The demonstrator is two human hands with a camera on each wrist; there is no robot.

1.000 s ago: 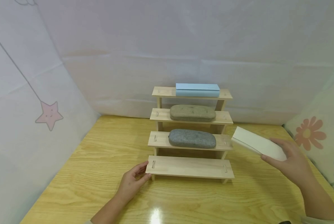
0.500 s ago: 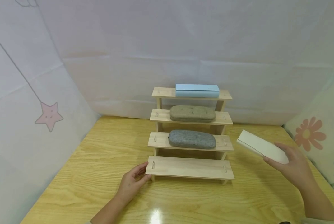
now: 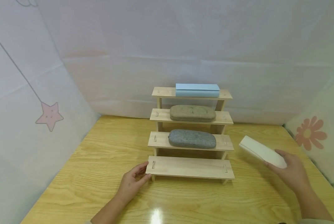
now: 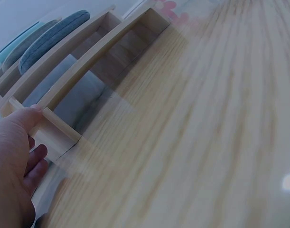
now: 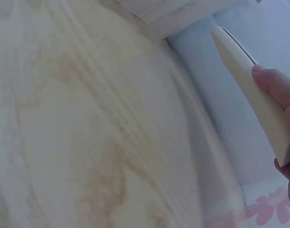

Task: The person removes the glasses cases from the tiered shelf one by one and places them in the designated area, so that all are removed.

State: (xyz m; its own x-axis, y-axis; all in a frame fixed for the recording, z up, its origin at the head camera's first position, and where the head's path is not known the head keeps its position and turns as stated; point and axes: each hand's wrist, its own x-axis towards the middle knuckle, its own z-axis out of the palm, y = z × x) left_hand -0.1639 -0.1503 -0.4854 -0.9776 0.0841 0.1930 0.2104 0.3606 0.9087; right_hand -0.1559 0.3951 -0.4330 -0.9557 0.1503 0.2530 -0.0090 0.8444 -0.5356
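Observation:
My right hand point(image 3: 291, 171) grips the near end of a white glasses case point(image 3: 263, 151), holding it tilted above the table to the right of a tiered wooden stand point(image 3: 190, 167). In the right wrist view, the thumb lies along the side of the case point(image 5: 251, 85), near its lid seam. At the stand's lowest step, my left hand point(image 3: 133, 182) pinches the left end between thumb and fingers. A grey-blue glasses case point(image 3: 192, 138) lies on the second step, a brown one point(image 3: 192, 113) on the third, and a light blue one point(image 3: 197, 90) on top.
The stand rests on a wood-grain table point(image 3: 105, 149), near its back edge. White cloth point(image 3: 183, 40) hangs behind, and patterned cloth with a pink star point(image 3: 49, 116) and a red flower point(image 3: 309, 133) encloses both sides.
My right hand has lowered the white glasses case slightly and drawn it a little away from the stand. The left hand stays at the lowest step.

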